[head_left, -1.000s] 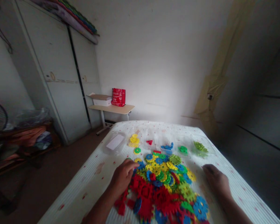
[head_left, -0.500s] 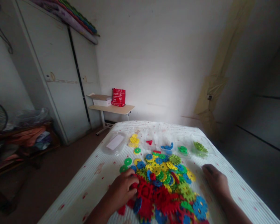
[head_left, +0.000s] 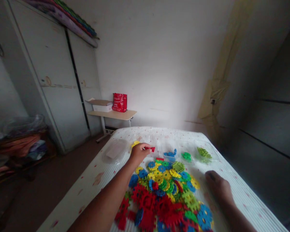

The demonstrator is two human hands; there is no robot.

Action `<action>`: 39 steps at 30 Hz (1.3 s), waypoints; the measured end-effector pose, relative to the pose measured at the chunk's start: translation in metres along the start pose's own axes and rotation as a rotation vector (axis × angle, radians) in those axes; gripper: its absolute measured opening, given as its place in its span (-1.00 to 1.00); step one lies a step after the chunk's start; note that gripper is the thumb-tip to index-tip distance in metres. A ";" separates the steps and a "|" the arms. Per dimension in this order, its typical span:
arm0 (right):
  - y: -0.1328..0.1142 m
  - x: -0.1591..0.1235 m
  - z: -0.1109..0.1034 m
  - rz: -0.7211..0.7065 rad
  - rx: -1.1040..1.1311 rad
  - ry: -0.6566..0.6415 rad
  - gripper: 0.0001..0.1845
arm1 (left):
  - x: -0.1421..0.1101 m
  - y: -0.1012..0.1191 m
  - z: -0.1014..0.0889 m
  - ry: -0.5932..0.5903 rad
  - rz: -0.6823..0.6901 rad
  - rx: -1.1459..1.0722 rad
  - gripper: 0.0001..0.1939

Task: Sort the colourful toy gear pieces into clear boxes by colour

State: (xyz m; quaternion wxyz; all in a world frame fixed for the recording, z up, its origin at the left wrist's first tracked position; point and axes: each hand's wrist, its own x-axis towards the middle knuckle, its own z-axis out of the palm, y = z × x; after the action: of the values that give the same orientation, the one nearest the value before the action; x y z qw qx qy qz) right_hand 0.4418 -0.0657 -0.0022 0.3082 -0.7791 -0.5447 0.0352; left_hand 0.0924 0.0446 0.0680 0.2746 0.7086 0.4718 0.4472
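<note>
My left hand [head_left: 139, 154] reaches over the clear tray at the far middle, its fingertips pinched on a small red plastic piece [head_left: 147, 148]. Another red piece [head_left: 153, 149] shows right beside the fingertips; whether they touch is hard to tell. My right hand [head_left: 218, 185] rests on the table right of the pile, fingers curled, and what lies inside them is hidden. Between my arms spreads a heap of plastic gear pieces: red gears [head_left: 148, 201] nearest me, yellow gears [head_left: 159, 178] further off, blue gears [head_left: 204, 216] on the right, with green ones mixed in.
Along the far side stand clear trays with yellow gears [head_left: 135, 143], blue pieces [head_left: 170, 154], green gears [head_left: 186, 156] and light-green gears [head_left: 204, 152]. A clear lid [head_left: 113, 151] lies at the left. Behind, a small table [head_left: 123, 114] bears a red bag [head_left: 120, 102] and a box [head_left: 102, 107].
My left hand has moved from the red gears at the pile's left edge forward to the far middle tray. My right hand stays in place. The view has shifted slightly.
</note>
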 end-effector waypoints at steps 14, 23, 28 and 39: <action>-0.002 0.000 -0.001 -0.038 0.071 0.002 -0.62 | -0.020 -0.015 -0.006 0.095 0.090 0.147 -0.82; -0.011 -0.004 -0.004 -0.046 0.080 0.022 -0.62 | -0.099 -0.067 -0.060 0.342 -0.090 0.323 -0.77; -0.062 -0.010 -0.003 -0.269 0.161 -0.048 -0.65 | -0.098 -0.080 -0.063 0.422 -0.177 0.329 -0.75; -0.200 -0.034 0.045 -0.791 0.092 -0.561 -0.72 | -0.099 -0.084 -0.057 0.416 -0.181 0.295 -0.76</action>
State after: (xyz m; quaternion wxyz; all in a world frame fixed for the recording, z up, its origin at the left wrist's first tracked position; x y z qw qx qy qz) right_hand 0.2449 -0.0317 0.0555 0.1731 -0.4586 -0.8590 0.1482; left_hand -0.0096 -0.0145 -0.0113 0.1043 0.5887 0.6395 0.4834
